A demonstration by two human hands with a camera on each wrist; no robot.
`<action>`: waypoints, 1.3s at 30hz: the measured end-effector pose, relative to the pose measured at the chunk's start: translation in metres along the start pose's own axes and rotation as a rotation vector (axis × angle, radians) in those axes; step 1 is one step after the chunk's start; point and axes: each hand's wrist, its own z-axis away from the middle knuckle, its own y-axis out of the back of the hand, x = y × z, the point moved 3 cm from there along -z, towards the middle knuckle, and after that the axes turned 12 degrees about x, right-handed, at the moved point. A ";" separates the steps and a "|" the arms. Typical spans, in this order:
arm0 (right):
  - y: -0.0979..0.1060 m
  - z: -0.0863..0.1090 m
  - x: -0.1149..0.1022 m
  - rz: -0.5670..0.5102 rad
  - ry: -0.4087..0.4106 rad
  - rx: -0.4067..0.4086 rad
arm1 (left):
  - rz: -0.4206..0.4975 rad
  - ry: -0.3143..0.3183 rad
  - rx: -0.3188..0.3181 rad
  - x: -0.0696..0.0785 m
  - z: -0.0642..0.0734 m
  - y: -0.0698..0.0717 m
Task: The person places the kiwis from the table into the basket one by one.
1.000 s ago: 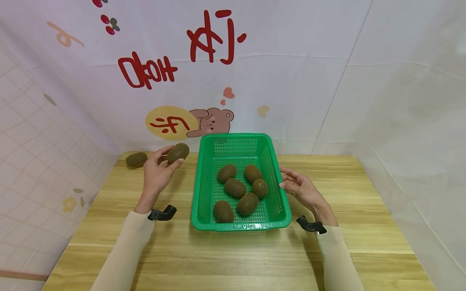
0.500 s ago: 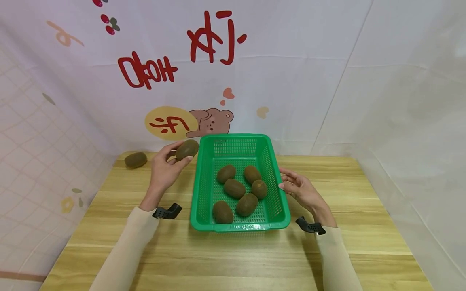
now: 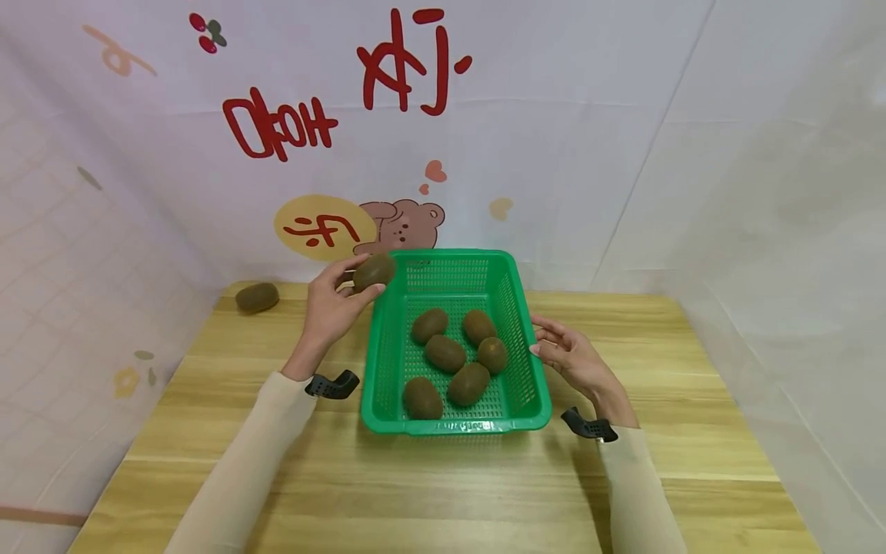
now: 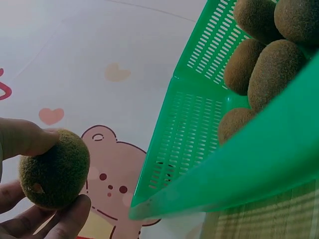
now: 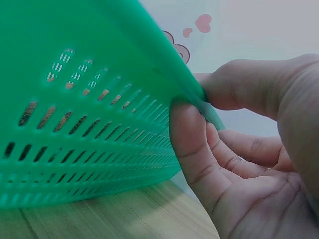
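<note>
Between thumb and fingers, my left hand (image 3: 334,304) holds a brown fuzzy kiwi (image 3: 374,273) in the air at the far left corner of a green plastic basket (image 3: 456,425). The left wrist view shows this kiwi (image 4: 56,169) beside the basket wall (image 4: 187,134). Several kiwis (image 3: 445,353) lie on the basket's perforated floor. At the basket's right side, my right hand (image 3: 576,356) pinches the rim, thumb on top and fingers beneath, as the right wrist view of the hand (image 5: 249,164) shows.
One more kiwi (image 3: 258,298) lies at the far left corner of the wooden table (image 3: 443,492). A white printed cloth (image 3: 554,169) hangs behind the table and along its sides.
My left hand has moved right with the kiwi, from the table's left side up to the basket's far left corner. The right hand has stayed on the rim.
</note>
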 end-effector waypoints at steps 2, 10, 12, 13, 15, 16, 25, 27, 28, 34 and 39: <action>0.000 0.000 -0.001 -0.004 0.002 0.001 | -0.003 0.002 -0.013 0.001 -0.003 -0.005; 0.001 -0.001 -0.001 -0.015 -0.003 -0.007 | 0.001 -0.016 -0.045 -0.002 -0.011 -0.019; 0.001 -0.001 -0.001 -0.016 -0.003 -0.008 | -0.002 -0.021 -0.054 -0.004 -0.013 -0.022; 0.002 -0.001 0.000 -0.016 -0.004 -0.009 | -0.002 -0.022 -0.058 -0.005 -0.014 -0.024; 0.002 -0.001 0.000 -0.018 -0.007 -0.008 | -0.013 -0.031 -0.064 -0.006 -0.014 -0.027; 0.002 -0.001 0.001 -0.017 -0.009 -0.007 | -0.025 -0.037 -0.066 -0.006 -0.015 -0.028; 0.001 -0.001 0.001 -0.002 -0.011 -0.007 | -0.049 -0.033 -0.058 -0.010 -0.015 -0.032; 0.001 -0.002 0.000 0.001 -0.009 -0.009 | -0.046 -0.032 -0.051 -0.010 -0.015 -0.030; 0.001 -0.002 0.000 0.001 -0.010 -0.009 | -0.047 -0.035 -0.050 -0.010 -0.015 -0.029; 0.000 0.000 -0.003 -0.008 -0.005 -0.010 | -0.090 -0.059 -0.056 -0.013 -0.017 -0.021; 0.000 0.002 -0.003 -0.008 -0.006 -0.006 | -0.134 -0.053 -0.028 -0.019 -0.017 -0.012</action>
